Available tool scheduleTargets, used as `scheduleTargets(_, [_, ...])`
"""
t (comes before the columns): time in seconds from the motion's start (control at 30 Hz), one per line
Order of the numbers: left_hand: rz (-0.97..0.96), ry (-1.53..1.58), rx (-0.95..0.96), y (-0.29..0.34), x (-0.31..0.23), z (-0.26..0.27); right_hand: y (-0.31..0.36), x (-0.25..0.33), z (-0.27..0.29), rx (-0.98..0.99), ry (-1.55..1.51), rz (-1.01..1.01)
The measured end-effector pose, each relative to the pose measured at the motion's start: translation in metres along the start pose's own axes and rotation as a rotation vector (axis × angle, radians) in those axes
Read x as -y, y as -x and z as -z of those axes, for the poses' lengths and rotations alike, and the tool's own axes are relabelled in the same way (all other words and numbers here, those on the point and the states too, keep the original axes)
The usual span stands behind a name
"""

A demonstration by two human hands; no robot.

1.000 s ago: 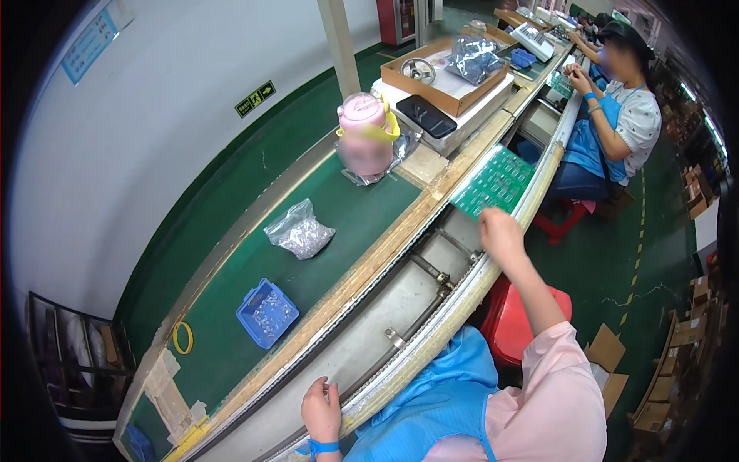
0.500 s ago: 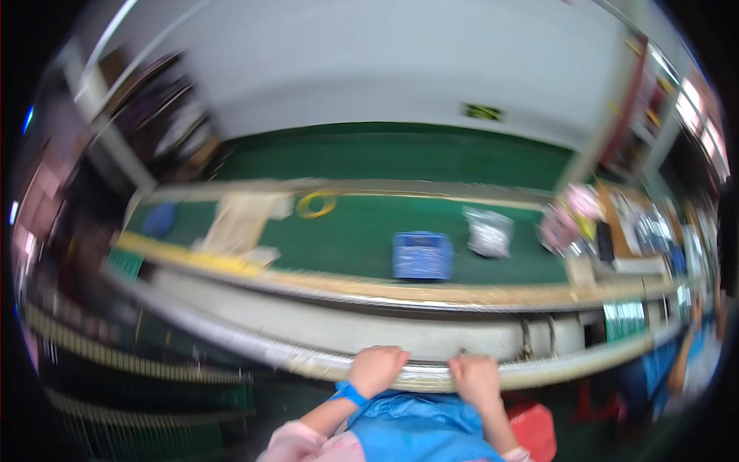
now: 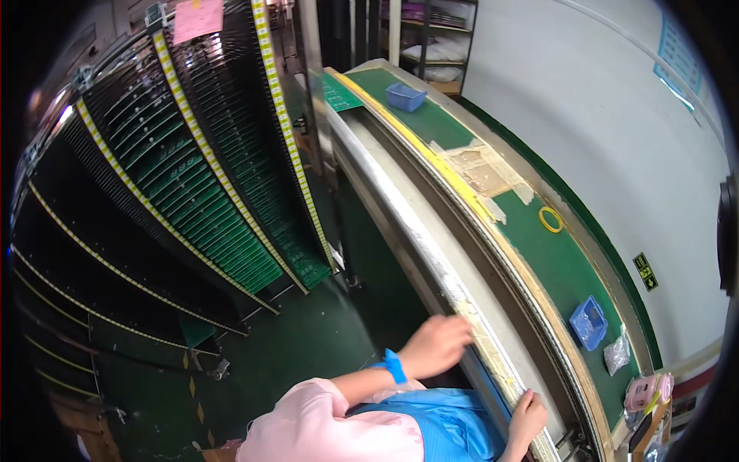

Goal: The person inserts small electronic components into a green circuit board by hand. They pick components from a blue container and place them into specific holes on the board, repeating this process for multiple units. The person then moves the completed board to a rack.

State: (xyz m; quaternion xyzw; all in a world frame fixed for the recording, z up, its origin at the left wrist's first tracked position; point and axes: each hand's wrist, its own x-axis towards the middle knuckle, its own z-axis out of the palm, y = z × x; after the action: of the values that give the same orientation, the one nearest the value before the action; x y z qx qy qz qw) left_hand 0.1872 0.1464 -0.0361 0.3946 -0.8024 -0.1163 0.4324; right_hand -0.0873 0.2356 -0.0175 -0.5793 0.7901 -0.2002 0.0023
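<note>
My left hand (image 3: 436, 345), wearing a blue wrist band (image 3: 395, 366), is at the near rail (image 3: 422, 242) of a long bench. Its fingers are curled in and slightly blurred, and no object shows in them. Lower right, my right hand (image 3: 528, 417) is closed over the same rail, its thumb on top and its other fingers mostly hidden. Yellowed tape covers the rail around both hands. Beyond the rail runs a pale recessed channel (image 3: 462, 246), followed by the green bench top (image 3: 550, 250).
On the bench lie a blue bin (image 3: 406, 97), another blue bin (image 3: 589, 323), a yellow tape ring (image 3: 550, 219), a clear plastic bag (image 3: 616, 354) and pink items (image 3: 647, 393). Tall racks of green circuit boards (image 3: 223, 231) stand at the left. One green board (image 3: 340, 94) bridges the channel's far end.
My view has turned left, bringing the board racks in close. My left hand has come off its grip on the rail; my right hand still holds it.
</note>
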Motion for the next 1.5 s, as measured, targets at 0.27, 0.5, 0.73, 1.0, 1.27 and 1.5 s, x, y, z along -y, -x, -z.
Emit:
scheduleTargets(0.27, [1.334,0.615,-0.784,0.154,0.209,0.111,-0.004,0.004,-0.004,0.007,0.046,-0.040])
scheduleTargets(0.5, [1.670,1.188,-1.059,0.294,0.324,0.048,0.002,0.014,-0.010,-0.055,0.093,0.008])
scheduleTargets(0.73, [1.630,1.204,-1.344,0.287,0.403,0.009,0.002,0.007,-0.012,-0.025,0.097,-0.061])
scheduleTargets(1.0, [1.453,1.210,-1.630,0.278,0.489,-0.005,0.005,-0.010,-0.015,-0.062,0.162,-0.159])
scheduleTargets(1.27, [1.326,1.200,-1.769,0.283,0.521,-0.016,0.005,-0.014,-0.015,-0.098,0.216,-0.163])
scheduleTargets(1.5, [1.349,1.214,-1.752,0.292,0.539,-0.016,0.004,-0.012,-0.014,-0.085,0.261,-0.127])
